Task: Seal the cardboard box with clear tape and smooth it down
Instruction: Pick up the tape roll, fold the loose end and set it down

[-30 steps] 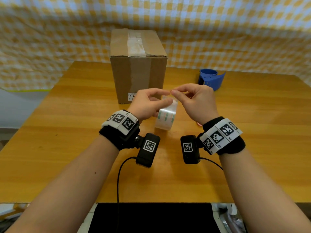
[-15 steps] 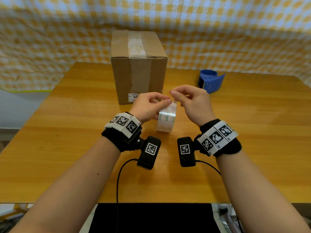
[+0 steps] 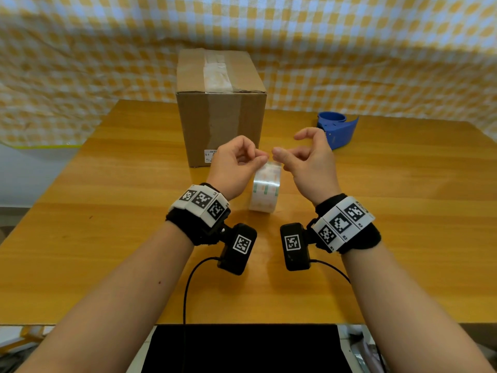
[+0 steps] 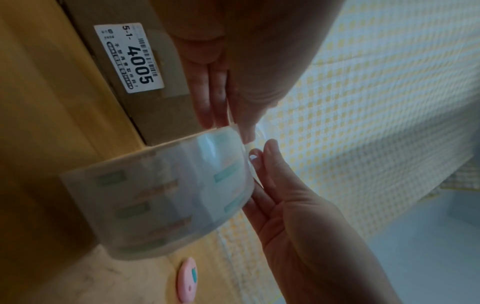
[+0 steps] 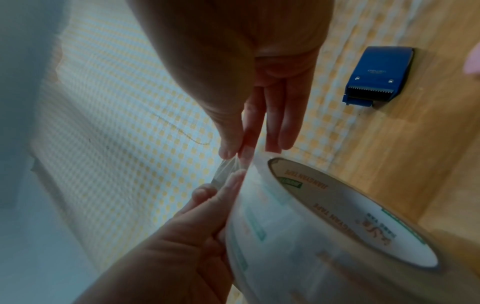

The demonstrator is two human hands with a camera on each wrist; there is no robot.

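The cardboard box [image 3: 220,125] stands at the back centre of the table, with an old strip of tape [image 3: 216,74] along its top seam. A roll of clear tape [image 3: 265,189] stands on its edge in front of the box, between my hands. My left hand [image 3: 262,158] pinches the loose tape end [image 5: 227,168] at the top of the roll, thumb against fingertips. My right hand [image 3: 286,145] is just right of it. Its thumb tip is at the tape end, its index finger is lifted and its other fingers are loosely curled.
A blue tape dispenser [image 3: 337,130] lies on the table [image 3: 107,238] to the right of the box. A small pink object [image 4: 187,281] lies near the roll. A checked cloth hangs behind the table. A black panel [image 3: 242,348] sits at the near edge.
The roll has gone from tilted to upright. My right hand has loosened its pinch, lifted its index finger and drifted slightly right. My left hand keeps its pinch at the top of the roll.
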